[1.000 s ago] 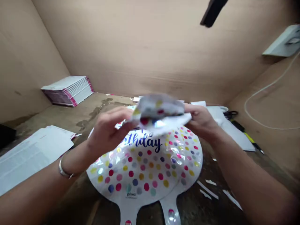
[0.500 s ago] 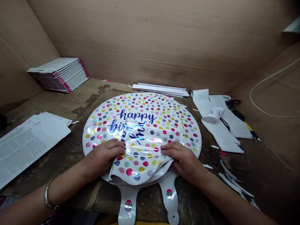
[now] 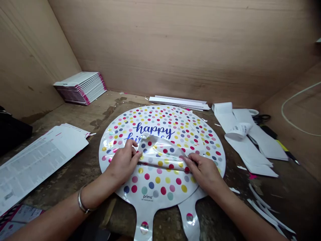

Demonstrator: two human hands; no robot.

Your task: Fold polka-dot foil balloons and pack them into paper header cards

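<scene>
We had both hands on the folded dotted foil point(image 3: 163, 157), which lay across the middle of the front flat balloon point(image 3: 155, 187), over part of its blue lettering. Our left hand point(image 3: 122, 164) pinched the left end of the fold between thumb and fingers, and our right hand point(image 3: 207, 172) pinched the right end in the same way. The front balloon lay flat on the counter point(image 3: 60, 113), overlapping a rear balloon point(image 3: 217, 154) whose edge and tail showed on the right; both tails pointed towards us. We wore a silver bracelet point(image 3: 81, 202) on our left wrist. To our left lay printed sheets point(image 3: 45, 157), and beyond them a stack of pink-edged cards point(image 3: 80, 87) stood near the back wall. Long white strips point(image 3: 179, 103) lay behind the balloons. To the right were white papers point(image 3: 240, 140), one curled over, with black-handled scissors point(image 3: 263, 118) and a yellow-and-black tool point(image 3: 283, 147) beside them, and thin paper scraps point(image 3: 265, 211) nearer us.
</scene>
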